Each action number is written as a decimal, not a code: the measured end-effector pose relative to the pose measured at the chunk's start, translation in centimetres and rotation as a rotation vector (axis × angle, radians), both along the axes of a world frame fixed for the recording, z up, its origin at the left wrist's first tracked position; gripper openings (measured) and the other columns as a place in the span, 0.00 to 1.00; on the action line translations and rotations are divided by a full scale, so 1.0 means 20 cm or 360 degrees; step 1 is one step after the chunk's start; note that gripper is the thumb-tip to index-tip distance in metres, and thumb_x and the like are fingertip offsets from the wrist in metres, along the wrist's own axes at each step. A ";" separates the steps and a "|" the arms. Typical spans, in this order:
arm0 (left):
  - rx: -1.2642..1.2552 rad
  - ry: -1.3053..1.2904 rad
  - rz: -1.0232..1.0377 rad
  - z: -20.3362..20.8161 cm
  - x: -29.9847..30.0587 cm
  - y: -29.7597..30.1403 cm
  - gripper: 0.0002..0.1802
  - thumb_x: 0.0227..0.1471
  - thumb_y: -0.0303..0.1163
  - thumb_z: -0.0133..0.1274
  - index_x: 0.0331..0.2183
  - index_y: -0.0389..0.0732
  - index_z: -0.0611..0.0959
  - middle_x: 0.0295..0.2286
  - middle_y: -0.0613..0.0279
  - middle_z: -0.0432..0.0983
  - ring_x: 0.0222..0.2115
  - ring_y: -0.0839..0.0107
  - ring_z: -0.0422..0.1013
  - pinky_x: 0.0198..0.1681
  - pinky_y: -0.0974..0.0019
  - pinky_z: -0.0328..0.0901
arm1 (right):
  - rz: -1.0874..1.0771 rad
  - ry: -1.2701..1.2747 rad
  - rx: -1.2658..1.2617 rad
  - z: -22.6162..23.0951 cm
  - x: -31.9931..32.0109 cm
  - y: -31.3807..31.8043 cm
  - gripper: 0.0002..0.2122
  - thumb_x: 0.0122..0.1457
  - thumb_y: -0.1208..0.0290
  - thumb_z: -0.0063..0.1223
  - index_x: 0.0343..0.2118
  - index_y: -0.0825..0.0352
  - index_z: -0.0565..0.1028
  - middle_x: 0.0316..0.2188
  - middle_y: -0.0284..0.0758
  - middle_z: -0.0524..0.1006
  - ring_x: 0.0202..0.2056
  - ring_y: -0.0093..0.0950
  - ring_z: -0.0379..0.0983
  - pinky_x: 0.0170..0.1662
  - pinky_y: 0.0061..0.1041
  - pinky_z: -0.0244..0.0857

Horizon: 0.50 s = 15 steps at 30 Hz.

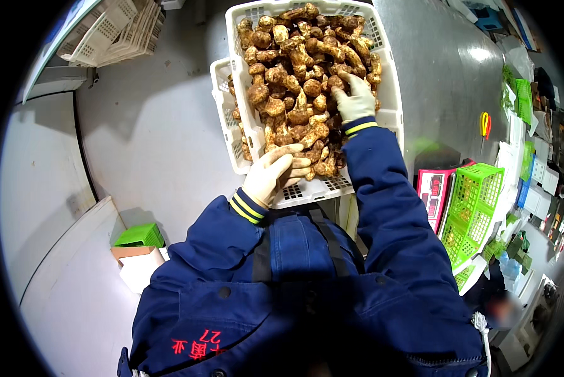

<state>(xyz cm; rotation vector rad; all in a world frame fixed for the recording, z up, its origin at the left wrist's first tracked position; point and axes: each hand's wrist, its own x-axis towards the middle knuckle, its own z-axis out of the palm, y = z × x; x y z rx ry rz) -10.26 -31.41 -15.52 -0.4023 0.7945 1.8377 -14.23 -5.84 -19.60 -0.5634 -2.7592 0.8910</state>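
A white plastic crate [392, 94] full of brown-and-cream, thick-stemmed mushrooms [298, 56] is in front of me. Under it, sticking out on the left, is another white crate [222, 100] that also holds mushrooms. Both my hands wear pale gloves. My left hand [272, 173] is open at the crate's near left corner, its fingers stretched to the right over the mushrooms. Reaching into the right side, my right hand [357, 100] has thumb and fingers closed about a brown mushroom cap; its far fingertips are partly hidden among the pile.
To the right is a grey metal surface [445, 81] with yellow-and-red-handled scissors [485, 125]. Nearer stand a red-and-white scale [431, 191] and a green basket [474, 204]. White crates [115, 31] are stacked at far left; a green basket [138, 235] sits at lower left.
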 end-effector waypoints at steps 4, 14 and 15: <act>-0.0105 0.0103 0.0015 -0.02 -0.04 0.00 0.21 0.60 0.35 0.45 0.53 0.38 0.70 0.40 0.53 0.76 0.41 0.62 0.74 0.45 0.64 0.69 | -0.0365 0.0069 -0.1943 0.10 0.10 0.05 0.16 0.55 0.73 0.59 0.46 0.68 0.74 0.41 0.37 0.77 0.41 0.26 0.74 0.46 0.30 0.72; -0.0083 0.0062 -0.0008 -0.04 -0.02 0.08 0.21 0.60 0.37 0.45 0.52 0.39 0.71 0.42 0.54 0.75 0.43 0.63 0.73 0.45 0.65 0.69 | -0.0375 -0.0135 -0.3065 0.16 0.27 -0.09 0.25 0.53 0.77 0.59 0.55 0.62 0.66 0.49 0.39 0.73 0.42 0.33 0.76 0.42 0.26 0.77; -0.0066 0.0074 -0.0011 -0.04 -0.03 0.09 0.21 0.60 0.38 0.45 0.52 0.39 0.71 0.42 0.54 0.75 0.43 0.63 0.73 0.46 0.65 0.68 | -0.0434 -0.0114 -0.3025 0.19 0.27 -0.11 0.22 0.53 0.80 0.57 0.52 0.63 0.68 0.46 0.40 0.74 0.42 0.33 0.77 0.40 0.23 0.78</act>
